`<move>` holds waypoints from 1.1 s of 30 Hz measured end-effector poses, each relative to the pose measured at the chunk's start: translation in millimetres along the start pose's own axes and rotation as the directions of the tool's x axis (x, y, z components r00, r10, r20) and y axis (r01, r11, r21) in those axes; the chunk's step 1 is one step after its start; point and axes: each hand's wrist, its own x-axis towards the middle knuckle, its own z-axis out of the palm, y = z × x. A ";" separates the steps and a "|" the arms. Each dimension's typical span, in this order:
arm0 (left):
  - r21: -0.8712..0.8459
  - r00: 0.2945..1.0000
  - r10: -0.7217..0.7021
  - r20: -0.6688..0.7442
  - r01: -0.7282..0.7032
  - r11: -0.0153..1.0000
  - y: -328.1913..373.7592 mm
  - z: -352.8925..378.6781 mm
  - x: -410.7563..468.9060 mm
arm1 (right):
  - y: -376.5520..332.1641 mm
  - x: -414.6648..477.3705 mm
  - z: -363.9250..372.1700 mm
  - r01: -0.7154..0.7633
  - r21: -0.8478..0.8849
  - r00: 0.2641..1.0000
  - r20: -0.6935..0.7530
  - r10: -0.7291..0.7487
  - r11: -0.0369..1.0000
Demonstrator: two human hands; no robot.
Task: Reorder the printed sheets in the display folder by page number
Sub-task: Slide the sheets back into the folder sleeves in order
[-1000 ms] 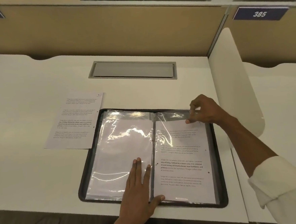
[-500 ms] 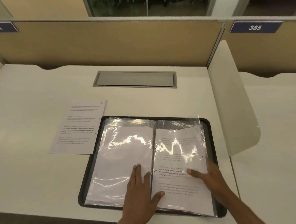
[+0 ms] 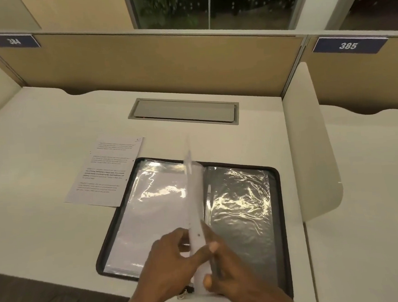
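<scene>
L plate (image 3: 14, 41), blue, on partition: "384". R plate (image 3: 348, 45), blue, on partition: "385". Loose sheet (image 3: 107, 171), top R corner: handwritten "10"; body print too small to read.

A black open display folder (image 3: 280, 216) lies on the white desk (image 3: 32, 209). One clear plastic sleeve with a white sheet (image 3: 195, 193) stands on its edge over the spine, almost upright. The left hand (image 3: 170, 261) and the right hand (image 3: 233, 285) hold its near end from both sides. A loose white printed sheet (image 3: 105, 174) lies flat at the folder's far left corner.
</scene>
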 end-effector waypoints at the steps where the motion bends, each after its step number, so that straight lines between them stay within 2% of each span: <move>1: 0.001 0.999 -0.015 -0.032 0.015 1.000 1.2 -5.4 -3.4 | -0.6 3.5 3.5 0.026 -0.054 0.999 0.024 -0.025 0.998; 5: -0.079 0.975 -0.111 -0.193 0.097 0.992 4.0 -23.5 -20.0 | -11.1 17.6 10.4 0.106 -0.317 0.982 0.181 -0.050 0.942; 8: -0.164 0.953 -0.166 -0.252 0.128 0.978 8.2 -35.4 -31.4 | -18.1 30.2 19.2 0.243 -0.451 0.942 0.322 -0.098 0.859; 11: -0.048 0.913 -0.176 -0.367 0.171 0.984 -10.3 -44.3 -25.4 | -18.8 45.1 29.5 0.276 -0.522 0.920 0.387 -0.064 0.807; 14: 0.094 0.817 -0.188 -0.545 0.283 0.955 -41.3 -57.6 -9.8 | -9.8 61.4 35.7 0.268 -0.586 0.912 0.409 -0.006 0.765; 16: 0.124 0.785 -0.229 -0.576 0.361 0.924 -61.6 -68.4 2.5 | -3.8 73.2 37.8 0.255 -0.640 0.914 0.404 0.035 0.725; 20: 0.139 0.792 -0.317 -0.522 0.445 0.885 -96.4 -83.1 29.7 | 9.6 94.5 45.7 0.170 -0.701 0.923 0.360 0.137 0.693; 25: 0.174 0.830 -0.373 -0.414 0.475 0.863 -124.7 -102.0 56.6 | 23.6 122.2 61.5 0.042 -0.780 0.954 0.218 0.208 0.624; 28: 0.244 0.862 -0.384 -0.330 0.471 0.848 -142.1 -113.6 70.2 | 35.3 140.5 70.5 0.032 -0.820 0.974 0.154 0.166 0.572; 30: 0.345 0.896 -0.363 -0.255 0.435 0.832 -152.5 -124.8 80.9 | 49.2 150.3 74.6 0.055 -0.882 0.990 0.108 0.086 0.467; 33: 0.479 0.928 -0.318 -0.194 0.372 0.795 -163.2 -150.8 102.3 | 55.3 163.6 84.6 0.004 -0.856 0.998 0.036 0.052 0.517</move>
